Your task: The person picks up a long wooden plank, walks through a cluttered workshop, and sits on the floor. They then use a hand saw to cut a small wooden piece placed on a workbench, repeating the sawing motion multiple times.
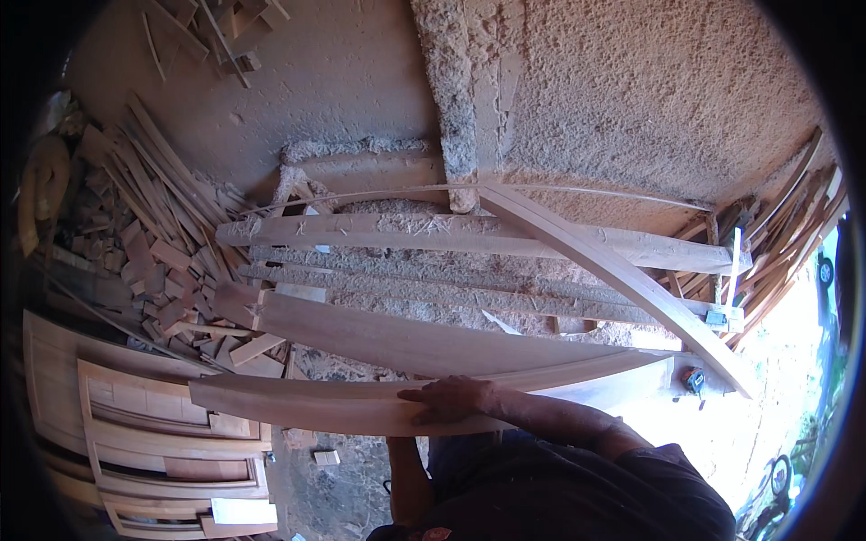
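Note:
A long pale wooden beam (325,406) lies crosswise in front of my body. On its upper edge rests my right hand (451,398), one finger along the top and others over the near face. My left forearm rises from the lower edge and passes behind the beam, which hides the left hand. Just beyond lies a wide wooden board (379,338), running from the left toward the right. Another planed timber (595,261) slants across the far beams down to the right. A small tape measure (693,380) sits near the right end of the boards.
Offcuts (167,288) are heaped at the left, with long strips leaning by the wall. Slatted wooden panels (171,451) stand at the lower left. A rough far beam (433,233) carries shavings. More strips (794,243) lean at the right, beside bright daylight.

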